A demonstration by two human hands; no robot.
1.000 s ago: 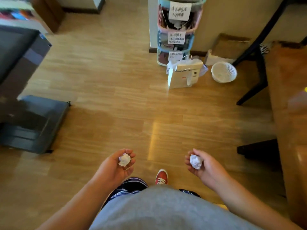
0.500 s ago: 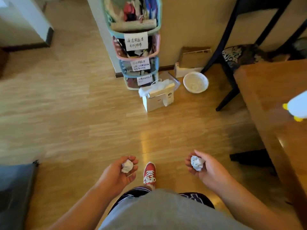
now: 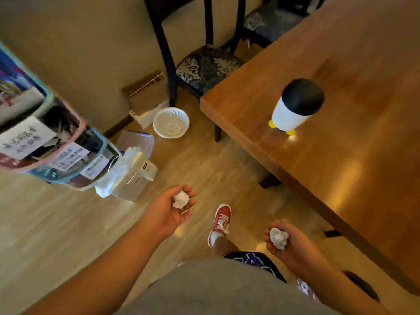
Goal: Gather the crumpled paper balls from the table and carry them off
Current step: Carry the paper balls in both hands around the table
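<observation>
My left hand (image 3: 170,212) is palm up over the wooden floor, its fingers curled around one white crumpled paper ball (image 3: 180,199). Lower right, my right hand (image 3: 293,246) cups a second crumpled paper ball (image 3: 279,238) the same way. Both hands hang in front of my body, left of the brown wooden table (image 3: 329,178). On the table stands a white penguin-shaped container (image 3: 295,105) with a black domed top and yellow feet. No paper balls show on the visible part of the table.
A white box lined with a plastic bag (image 3: 129,173) sits on the floor ahead of my left hand. Behind it are a white mesh basket (image 3: 171,123), a stacked storage rack (image 3: 45,144) with paper labels, and a dark chair (image 3: 204,67) against the wall. My red shoe (image 3: 221,221) steps forward.
The view has swung right and closer: the table and penguin container now fill the right side, the rack and lined box are nearer. Both hands still hold their paper balls.
</observation>
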